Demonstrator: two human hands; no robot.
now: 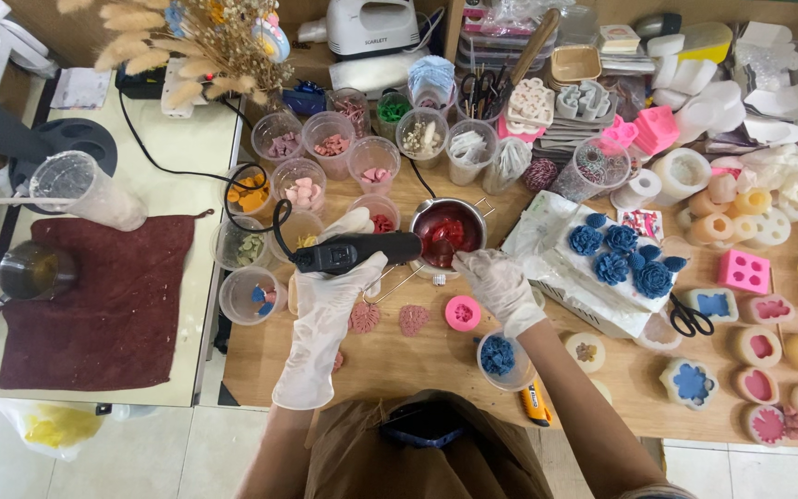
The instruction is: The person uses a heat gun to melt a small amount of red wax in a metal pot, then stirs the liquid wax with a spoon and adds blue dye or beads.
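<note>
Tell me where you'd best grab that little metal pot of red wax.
Probably by the wire handle sticking out from the metal pot toward the person, coming in from the near, lower-left side. The bowl is open and full of red melt, likely hot, with the black heat tool in the left hand pointed at it.

Both my arms reach forward, bare below white gloves. My left hand [344,268] is raised, its grip wrapped tight, fingers curled over. My right hand [496,282] points inward, fingers pinched together, wrist bent.
</note>
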